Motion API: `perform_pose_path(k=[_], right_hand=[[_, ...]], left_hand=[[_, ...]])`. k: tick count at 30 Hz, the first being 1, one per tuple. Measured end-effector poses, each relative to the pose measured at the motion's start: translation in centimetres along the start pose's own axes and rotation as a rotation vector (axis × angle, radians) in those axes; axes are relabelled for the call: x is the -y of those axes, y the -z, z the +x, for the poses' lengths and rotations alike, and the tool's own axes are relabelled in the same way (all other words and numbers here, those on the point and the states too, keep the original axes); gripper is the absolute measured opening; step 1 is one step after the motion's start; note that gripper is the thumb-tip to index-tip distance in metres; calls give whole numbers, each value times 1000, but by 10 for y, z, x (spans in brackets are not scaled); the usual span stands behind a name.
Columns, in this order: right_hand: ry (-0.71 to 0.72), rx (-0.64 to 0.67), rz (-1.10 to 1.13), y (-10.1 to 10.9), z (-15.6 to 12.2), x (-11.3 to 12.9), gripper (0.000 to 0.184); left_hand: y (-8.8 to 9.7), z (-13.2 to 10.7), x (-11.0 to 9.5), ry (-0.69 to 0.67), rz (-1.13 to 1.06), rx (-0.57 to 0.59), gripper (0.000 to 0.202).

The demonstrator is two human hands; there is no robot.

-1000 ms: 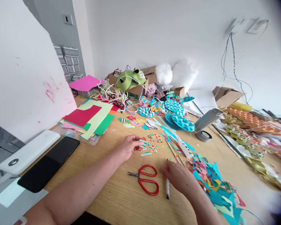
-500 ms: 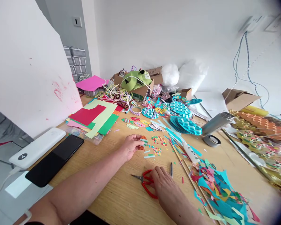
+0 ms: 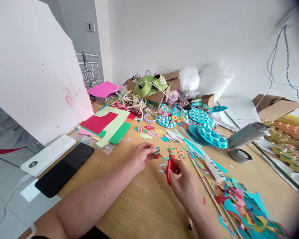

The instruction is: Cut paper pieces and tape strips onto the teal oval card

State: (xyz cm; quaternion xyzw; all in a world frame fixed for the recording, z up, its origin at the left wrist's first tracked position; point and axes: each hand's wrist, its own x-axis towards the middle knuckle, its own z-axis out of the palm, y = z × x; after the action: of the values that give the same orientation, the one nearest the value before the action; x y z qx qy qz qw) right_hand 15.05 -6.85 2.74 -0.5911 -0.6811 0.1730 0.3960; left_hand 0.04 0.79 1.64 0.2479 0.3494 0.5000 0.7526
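My left hand [image 3: 142, 156] pinches a small orange paper cutout [image 3: 157, 156] with green strips across it, above the table. In my right hand [image 3: 183, 182] are red-handled scissors [image 3: 169, 171], gripped by the handles with the blades pointing up and away from me. The blades stand a little to the right of the cutout and do not touch it. Thin light-blue paper strips [image 3: 161, 165] lie on the wood below the hands. Behind them is a ring of small coloured paper bits [image 3: 177, 153]. Decorated paper fish [image 3: 149, 128] rest farther back.
Coloured paper sheets [image 3: 109, 124] are stacked at left, near a black phone [image 3: 64, 169] and a white power bank [image 3: 48, 155]. To the right lie a glue bottle [image 3: 214, 168], wooden sticks [image 3: 209, 186], paper scraps [image 3: 249, 205], a tape roll [image 3: 240, 155] and a steel flask [image 3: 249, 135].
My right hand has picked the scissors up off the table and brought them up near the left hand. The left hand still holds the cutout. The view has shifted slightly.
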Motion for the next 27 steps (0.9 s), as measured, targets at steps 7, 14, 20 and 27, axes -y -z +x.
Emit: perform_pose_path(k=[7, 14, 20, 27], right_hand=[[60, -4, -292, -1, -8, -10, 22], [21, 21, -359, 0, -7, -9, 25], [10, 57, -442, 0, -9, -9, 30], [-8, 93, -488, 0, -9, -8, 29]], left_hand=[[-2, -2, 1, 32, 41, -9, 18], [-1, -2, 1, 18, 57, -32, 17], [-2, -2, 2, -2, 38, -61, 18], [-3, -2, 2, -19, 27, -63, 20]])
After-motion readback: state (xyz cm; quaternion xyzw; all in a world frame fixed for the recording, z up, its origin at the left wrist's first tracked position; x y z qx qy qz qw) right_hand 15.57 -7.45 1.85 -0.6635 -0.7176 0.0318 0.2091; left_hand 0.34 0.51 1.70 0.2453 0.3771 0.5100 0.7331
